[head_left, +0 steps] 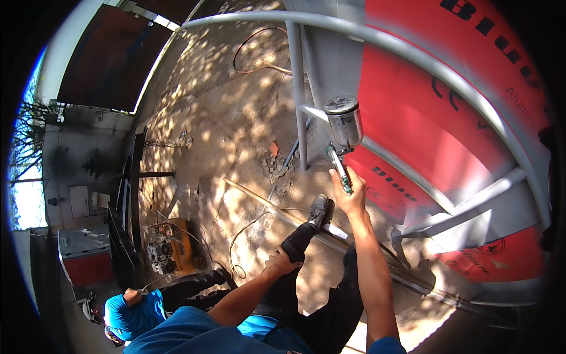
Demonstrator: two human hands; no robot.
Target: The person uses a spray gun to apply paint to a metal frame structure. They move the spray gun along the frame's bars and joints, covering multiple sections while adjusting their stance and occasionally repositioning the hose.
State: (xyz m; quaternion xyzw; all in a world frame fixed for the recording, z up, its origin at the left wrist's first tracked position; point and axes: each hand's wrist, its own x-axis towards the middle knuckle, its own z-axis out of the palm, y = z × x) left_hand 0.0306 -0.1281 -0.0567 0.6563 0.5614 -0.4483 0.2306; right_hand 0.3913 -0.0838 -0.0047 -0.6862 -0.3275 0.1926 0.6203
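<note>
My right hand (351, 192) is closed around the handle of a paint spray gun (338, 168), held out in front of me. On top of the gun sits a metal cup (346, 125) with a lid, its sides smeared with paint. Just beyond it stands a curved frame of pale grey painted metal tubes (298, 88), apart from the gun. Red and grey sheet panels (413, 147) lie behind the tubes, with grey overspray on them. My left hand (282, 261) rests on my bent leg in black trousers, holding no object; its fingers show only partly.
A co-worker in a blue shirt (137, 315) is at the lower left, near an orange compressor (184, 248). Hoses (236, 245) and a long metal bar (253, 199) lie on the dirt floor by my shoe (318, 211). A dark metal frame (137, 194) stands left.
</note>
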